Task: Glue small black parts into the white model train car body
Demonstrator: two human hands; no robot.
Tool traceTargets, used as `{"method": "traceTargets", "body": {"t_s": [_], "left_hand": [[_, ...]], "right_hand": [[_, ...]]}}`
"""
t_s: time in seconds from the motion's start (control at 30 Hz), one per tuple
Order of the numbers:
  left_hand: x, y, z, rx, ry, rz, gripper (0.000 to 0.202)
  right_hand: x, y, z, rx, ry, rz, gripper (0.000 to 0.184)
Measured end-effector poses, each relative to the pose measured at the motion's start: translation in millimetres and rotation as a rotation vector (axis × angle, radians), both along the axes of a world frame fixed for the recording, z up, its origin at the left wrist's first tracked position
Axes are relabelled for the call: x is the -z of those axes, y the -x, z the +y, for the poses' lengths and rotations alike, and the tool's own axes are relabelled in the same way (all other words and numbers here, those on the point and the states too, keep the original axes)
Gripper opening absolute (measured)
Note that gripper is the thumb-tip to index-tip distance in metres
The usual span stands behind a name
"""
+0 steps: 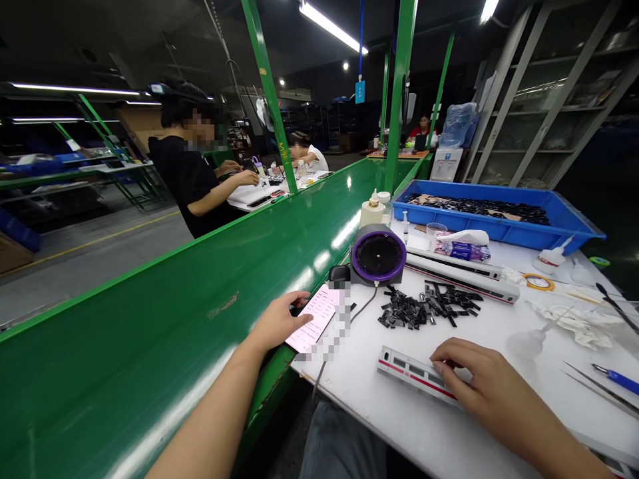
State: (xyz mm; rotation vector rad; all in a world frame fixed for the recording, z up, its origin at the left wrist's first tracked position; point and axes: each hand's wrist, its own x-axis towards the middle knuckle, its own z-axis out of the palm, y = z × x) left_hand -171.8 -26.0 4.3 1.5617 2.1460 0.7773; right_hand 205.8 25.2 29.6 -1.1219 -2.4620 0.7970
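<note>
My left hand (pixel 282 322) is at a phone (pixel 315 318) with a pale pink page of text. Its thumb lies on the screen and its fingers are apart along the left edge. My right hand (pixel 479 376) is closed, thumb and forefinger together at the upper edge of a white model train car (pixel 414 372) with a red stripe and dark windows. The hand covers the car's right end. Beyond it lies a loose pile of small black parts (pixel 407 309). Two more train cars (pixel 459 276) lie farther back.
A purple-rimmed fan (pixel 378 256) stands behind the phone, its cable on the table. A blue tray (pixel 479 223) of black parts is at the back. Tweezers (pixel 606 392), a blue pen (pixel 622 380) and crumpled tissue (pixel 576 322) lie right. A green partition (pixel 210 293) runs left; co-workers sit beyond.
</note>
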Motion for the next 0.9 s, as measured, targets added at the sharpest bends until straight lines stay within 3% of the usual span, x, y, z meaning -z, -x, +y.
{"method": "traceTargets", "body": {"t_s": [0.3,0.6,0.9], "left_hand": [[-0.6,-6,2,-0.01,-0.021,0.009,0.048],[-6.1,5,-4,0.11,-0.01,-0.046,0.053],[-4.4,-2,0,0.047,-0.008,-0.007,0.051]], "right_hand": [[0.6,-1,-1,0.009,0.017,-0.008,0.023],[-0.8,0,-1,0.009,0.024,-0.011,0.023],[8.8,-4,4,-0.005,0.033,-0.032,0.023]]}}
